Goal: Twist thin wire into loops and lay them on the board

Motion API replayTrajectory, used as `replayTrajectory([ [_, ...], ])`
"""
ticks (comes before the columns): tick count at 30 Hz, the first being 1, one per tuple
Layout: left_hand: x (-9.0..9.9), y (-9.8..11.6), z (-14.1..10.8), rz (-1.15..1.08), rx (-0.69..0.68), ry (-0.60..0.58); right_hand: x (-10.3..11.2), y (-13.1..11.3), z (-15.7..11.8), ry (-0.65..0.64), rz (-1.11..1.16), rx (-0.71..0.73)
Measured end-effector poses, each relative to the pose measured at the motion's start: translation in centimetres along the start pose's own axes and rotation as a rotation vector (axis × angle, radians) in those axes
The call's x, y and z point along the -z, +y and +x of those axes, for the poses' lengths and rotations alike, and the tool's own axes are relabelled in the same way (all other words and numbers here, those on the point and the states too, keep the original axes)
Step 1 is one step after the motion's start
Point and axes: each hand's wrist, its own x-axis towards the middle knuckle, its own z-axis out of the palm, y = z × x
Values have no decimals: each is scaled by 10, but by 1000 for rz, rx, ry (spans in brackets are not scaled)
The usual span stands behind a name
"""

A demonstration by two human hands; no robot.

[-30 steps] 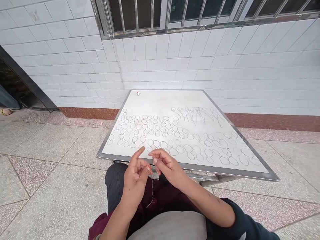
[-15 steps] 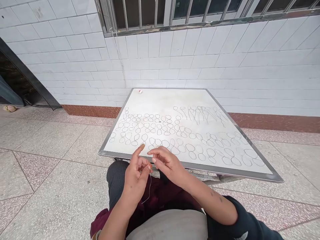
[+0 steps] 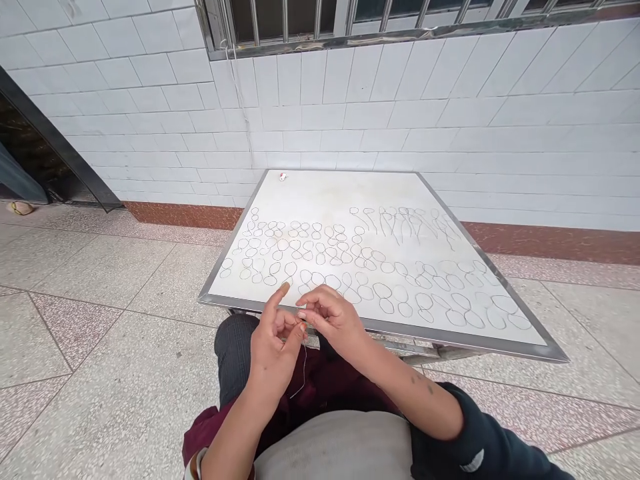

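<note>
From my remote seat, I see the left hand [image 3: 273, 350] at the near edge of the counter [image 3: 345, 190], pinching a thin strand [image 3: 305, 367] with an orange bit [image 3: 303, 327] at its fingertips; the strand's tail hangs on the counter's near side. The right hand [image 3: 337, 320] meets it there; I can't tell whether it grips. Rightward across the counter, dark loops [image 3: 360, 257] look finished; I judge this strand unfinished, its tail loose.
</note>
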Motion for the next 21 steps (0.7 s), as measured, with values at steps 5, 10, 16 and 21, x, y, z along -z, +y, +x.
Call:
replayTrajectory([
  [5,3,2,3,-211,-8,125,-5,1,-11,-65,223,-154],
  [10,7,-2,4,-237,-42,228,-20,-2,-25,-131,31,-195],
  [16,10,-3,4,-221,-37,207,-26,1,-27,-106,-149,20],
  [21,12,-2,3,-193,-38,199,-24,7,-28,-95,-329,194],
])
